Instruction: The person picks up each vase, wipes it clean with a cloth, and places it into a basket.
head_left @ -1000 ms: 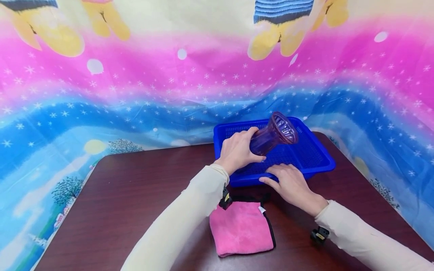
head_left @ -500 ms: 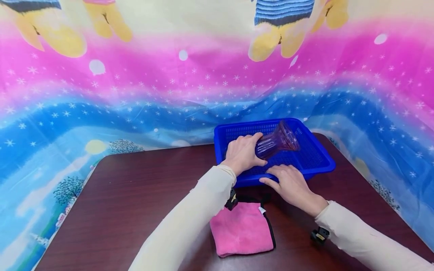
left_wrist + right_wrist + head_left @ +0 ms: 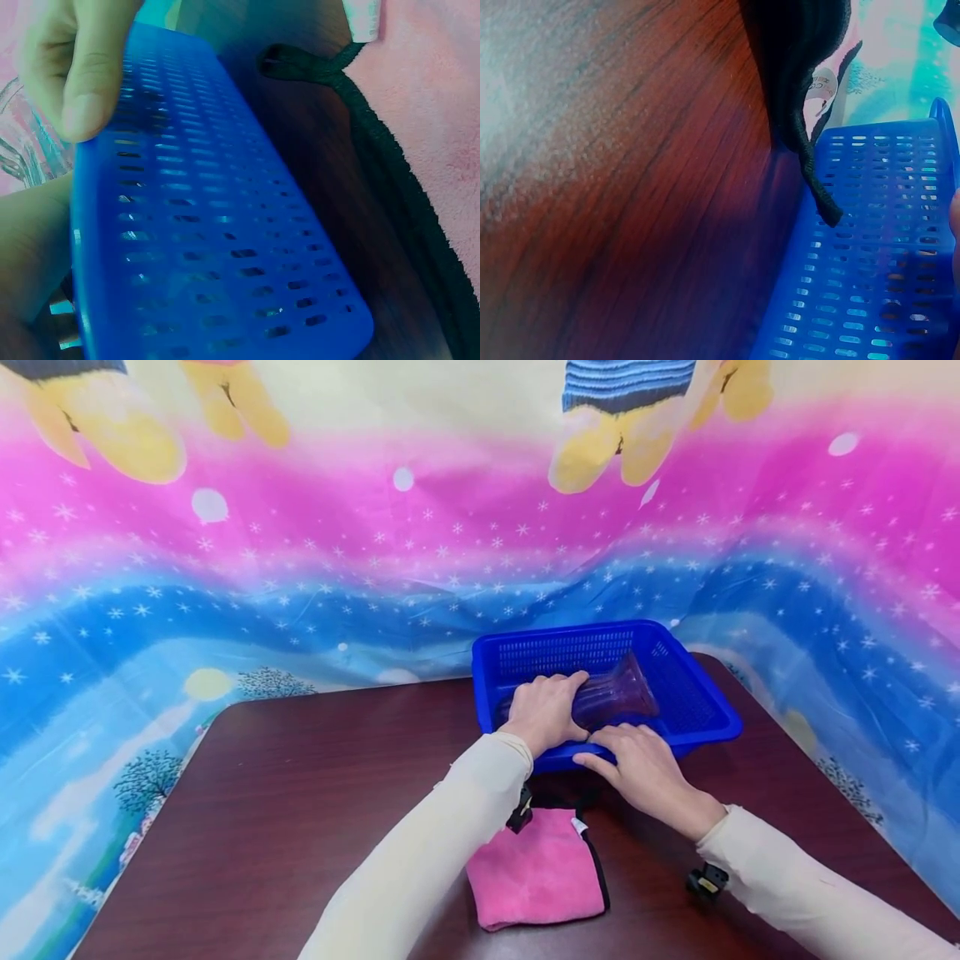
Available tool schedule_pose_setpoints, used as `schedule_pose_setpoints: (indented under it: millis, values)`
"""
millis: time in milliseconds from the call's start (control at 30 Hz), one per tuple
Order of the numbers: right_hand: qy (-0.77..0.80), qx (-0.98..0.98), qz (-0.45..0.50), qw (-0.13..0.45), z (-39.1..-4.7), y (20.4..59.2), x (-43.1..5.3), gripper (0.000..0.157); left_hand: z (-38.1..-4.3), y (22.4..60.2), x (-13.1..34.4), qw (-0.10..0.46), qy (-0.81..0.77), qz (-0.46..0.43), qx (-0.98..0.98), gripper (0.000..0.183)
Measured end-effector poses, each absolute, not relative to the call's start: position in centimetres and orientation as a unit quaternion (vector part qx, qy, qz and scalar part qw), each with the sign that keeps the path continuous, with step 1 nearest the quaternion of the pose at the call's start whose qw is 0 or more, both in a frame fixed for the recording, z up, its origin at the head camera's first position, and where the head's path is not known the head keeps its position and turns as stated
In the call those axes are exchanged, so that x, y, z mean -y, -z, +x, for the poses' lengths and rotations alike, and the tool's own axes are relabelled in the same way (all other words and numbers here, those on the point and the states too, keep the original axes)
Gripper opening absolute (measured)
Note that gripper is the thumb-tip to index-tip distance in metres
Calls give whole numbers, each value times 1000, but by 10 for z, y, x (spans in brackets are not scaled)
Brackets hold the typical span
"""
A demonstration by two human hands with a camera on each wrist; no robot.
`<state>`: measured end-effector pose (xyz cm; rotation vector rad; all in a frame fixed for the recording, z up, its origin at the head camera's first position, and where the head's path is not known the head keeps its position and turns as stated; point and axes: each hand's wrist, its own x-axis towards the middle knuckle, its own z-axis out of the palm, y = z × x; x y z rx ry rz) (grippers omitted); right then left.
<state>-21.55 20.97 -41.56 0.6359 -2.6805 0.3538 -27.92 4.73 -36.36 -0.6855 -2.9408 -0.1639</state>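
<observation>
A purple glass vase (image 3: 621, 689) with a flared mouth lies on its side inside the blue plastic basket (image 3: 718, 710), mouth to the right. My left hand (image 3: 545, 710) reaches over the near rim and holds the vase's left part, much of which it covers. At the basket's near side, my right hand (image 3: 641, 768) grips the rim; the left wrist view shows its thumb (image 3: 91, 94) outside the wall. In that view my left hand (image 3: 30, 240) is behind the rim. The right wrist view shows the basket's slotted outer wall (image 3: 847, 285).
A folded pink cloth (image 3: 536, 872) with black edging and a white tag lies on the dark wooden table (image 3: 300, 810), nearer me than the basket. Its black loop (image 3: 300, 64) lies beside the basket. A printed curtain (image 3: 337, 552) hangs behind the table.
My left hand has lowered the vase and moved slightly right. The vase has gone from tilted above the basket to lying inside it. My right hand stays on the rim.
</observation>
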Motion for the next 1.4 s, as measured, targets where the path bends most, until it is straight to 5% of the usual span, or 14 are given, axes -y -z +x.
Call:
schedule_pose_setpoints:
  millis: [1400]
  values:
    - [-134,949,222,180,-217,415,-209,34,-288,371,-56,-30,14,-251,968,71]
